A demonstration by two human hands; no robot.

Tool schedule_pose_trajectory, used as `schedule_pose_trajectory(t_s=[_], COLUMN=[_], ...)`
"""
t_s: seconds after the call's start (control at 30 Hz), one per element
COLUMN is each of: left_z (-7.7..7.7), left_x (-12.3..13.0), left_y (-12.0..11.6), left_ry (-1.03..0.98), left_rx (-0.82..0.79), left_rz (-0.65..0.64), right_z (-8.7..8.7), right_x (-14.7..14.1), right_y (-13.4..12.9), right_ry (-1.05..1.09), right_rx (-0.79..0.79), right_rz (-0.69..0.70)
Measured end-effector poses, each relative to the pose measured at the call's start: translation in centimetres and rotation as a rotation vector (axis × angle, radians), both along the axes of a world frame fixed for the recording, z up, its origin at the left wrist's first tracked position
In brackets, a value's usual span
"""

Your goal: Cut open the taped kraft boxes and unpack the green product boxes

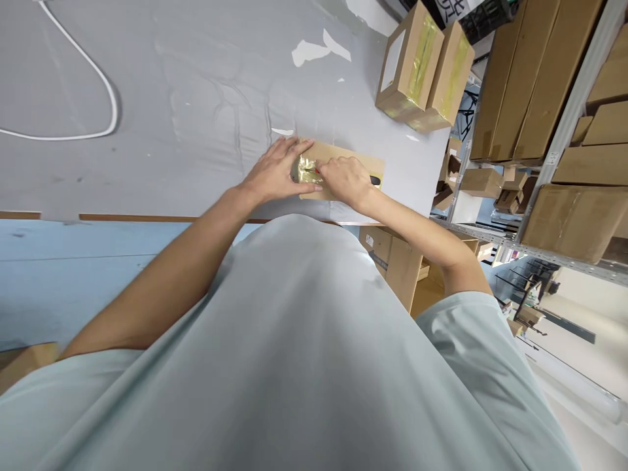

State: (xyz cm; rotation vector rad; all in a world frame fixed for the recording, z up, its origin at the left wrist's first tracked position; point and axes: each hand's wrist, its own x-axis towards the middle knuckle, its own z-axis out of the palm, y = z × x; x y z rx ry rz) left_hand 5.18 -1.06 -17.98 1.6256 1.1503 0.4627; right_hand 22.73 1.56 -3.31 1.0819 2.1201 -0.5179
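From my end, the box (pixel 360 160) lies on the worktop (pixel 196 98), under & btwn the hands, close in to the shirt (pixel 294 340). L hand (pixel 282 170): thumb & fingers spread wide, straddling the taped end, no closed grip that I can see. R hand (pixel 347 182): curled tight round a tool (pixel 375 180), prob a cutter, black butt poking out behind the fist, red bit up front by the tape (pixel 308 173); the tip's too small for me to make out.

Main risk, I'd judge: if that's a blade, it aims at the L hand, so a slip on slick tape could run it into thumb or forefinger. Pressing too deep might nick any contents; a loose L hold could let the box skid or twist.

Box's long axis runs from L hand across to R hand, R end angled a bit toward the shirt. Taped end points L; tool lies approx along the same line
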Motion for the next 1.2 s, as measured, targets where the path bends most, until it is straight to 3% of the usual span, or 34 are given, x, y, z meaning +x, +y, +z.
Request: schedule_pose_trajectory(t_s=[0.1,0.27,0.37,0.47,0.63,0.73,0.83,1.07,1.2], left_z=[0.7,1.3,1.6,2.4,4.6,5.5,5.2,2.7,2.7], left_x=[0.2,-0.1,-0.2,1.5,8.2,10.7,11.0,10.2,10.2], left_y=[0.1,0.4,0.2,-0.3,-1.6,-2.3,-2.6,-3.0,-2.9], left_ry=[0.005,0.06,0.124,0.213,0.27,0.315,0.37,0.476,0.491], left_rx=[0.003,-0.019,-0.027,-0.007,0.031,-0.007,0.0,0.146,0.14], left_rz=[0.03,0.043,0.062,0.137,0.494,0.586,0.605,0.58,0.567], right_z=[-0.3,1.4,2.0,1.6,0.5,-0.2,-0.6,-0.6,-1.0], right_x=[3.3,11.9,15.3,16.4,17.4,18.9,20.4,21.8,22.1], right_y=[-0.1,-0.5,-0.8,-0.6,-0.2,-0.4,-0.7,-0.8,-0.7], right_ry=[-0.06,-0.25,-0.265,-0.197,-0.086,-0.022,0.014,0.047,0.055], right_rx=[0.097,0.068,0.045,0.023,-0.006,-0.023,-0.039,-0.069,-0.082], right_rz=[-0.019,-0.111,-0.137,-0.133,-0.123,-0.13,-0.129,-0.131,-0.144])
